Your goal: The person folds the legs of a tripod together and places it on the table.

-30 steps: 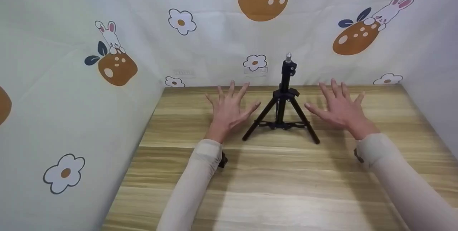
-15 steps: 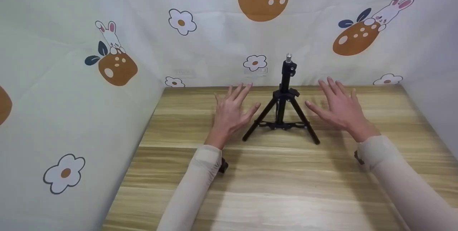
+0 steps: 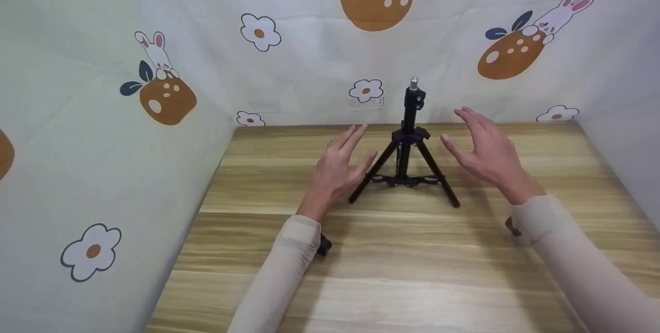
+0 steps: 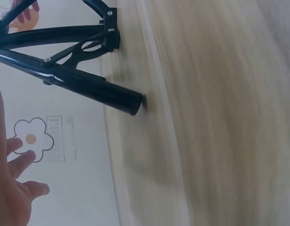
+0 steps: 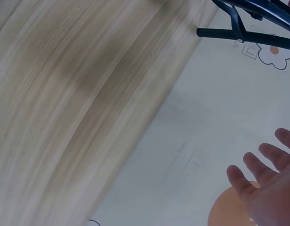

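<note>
Two empty, spread hands (image 3: 412,165) flank a tripod (image 3: 406,147) on the wooden table (image 3: 412,271), cloth backdrop (image 3: 309,65) behind.

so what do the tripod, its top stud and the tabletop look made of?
Tripod: black legs with a satin sheen, likely painted metal tube; the joints may be plastic.
Top stud: bare silvery metal, bright against the black head.
Tabletop: pale wood-grain stripes with a smooth light glare, probably laminate rather than solid wood.
</note>
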Motion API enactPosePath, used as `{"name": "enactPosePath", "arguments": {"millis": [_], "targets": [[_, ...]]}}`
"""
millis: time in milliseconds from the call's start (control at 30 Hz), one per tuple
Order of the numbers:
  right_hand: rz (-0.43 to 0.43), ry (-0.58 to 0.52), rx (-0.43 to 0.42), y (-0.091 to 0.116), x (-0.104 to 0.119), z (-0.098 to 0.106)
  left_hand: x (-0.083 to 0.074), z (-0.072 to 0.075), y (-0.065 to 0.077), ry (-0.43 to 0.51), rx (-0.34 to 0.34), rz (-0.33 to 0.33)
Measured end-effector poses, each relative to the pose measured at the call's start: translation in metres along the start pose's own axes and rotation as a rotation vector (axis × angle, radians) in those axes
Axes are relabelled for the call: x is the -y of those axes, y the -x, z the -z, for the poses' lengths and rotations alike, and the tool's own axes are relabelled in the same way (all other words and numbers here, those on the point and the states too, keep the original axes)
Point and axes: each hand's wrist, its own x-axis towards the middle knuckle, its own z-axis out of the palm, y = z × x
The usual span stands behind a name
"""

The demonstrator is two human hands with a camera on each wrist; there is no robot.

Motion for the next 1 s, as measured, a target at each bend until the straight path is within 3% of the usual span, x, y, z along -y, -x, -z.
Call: {"name": "enactPosePath", "arguments": {"millis": [200,433,800,1000], "targets": [[0.013,-0.075,-0.056,-0.001,0.004,-0.001,0.000,-0.005,0.004,0.092,-0.021,-0.016],[0.057,-0.109,-0.107,-0.001,0.016,0.000,-0.001,-0.011,0.011,0.121,-0.036,-0.047],[0.151,-0.182,-0.224,-0.002,0.027,-0.002,-0.006,-0.011,0.015,0.177,-0.030,-0.022],[0.192,-0.224,-0.271,-0.005,0.030,-0.002,-0.009,-0.013,0.016,0.278,-0.047,-0.017]]}}
